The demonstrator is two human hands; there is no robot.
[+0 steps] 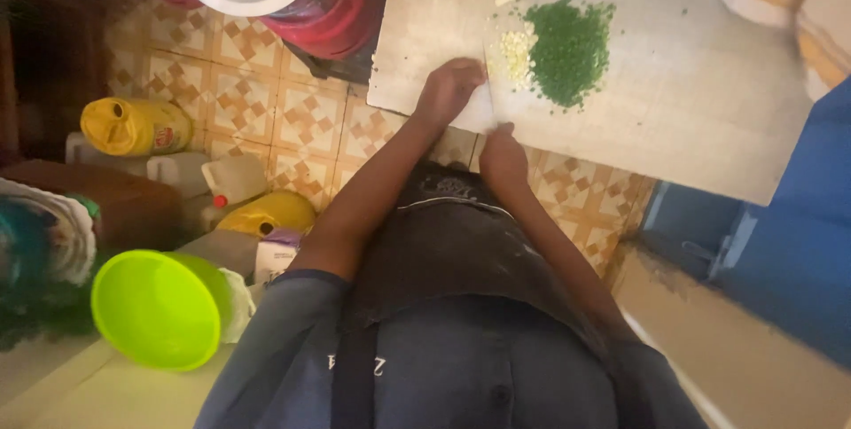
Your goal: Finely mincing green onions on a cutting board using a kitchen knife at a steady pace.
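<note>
We are cutting at the middle of the frame, the left hand (449, 90) clamped on the knife (488, 83) beside the pale chopped bits (515, 55), so the right hand (502, 154), fingers curled together, should stay back from the blade.

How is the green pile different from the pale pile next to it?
The green pile is much bigger than the pale pile. The green pile is dark green, the pale pile yellowish white. The pale pile lies nearer the left hand. Both are finely chopped bits, touching, on the same board.
</note>
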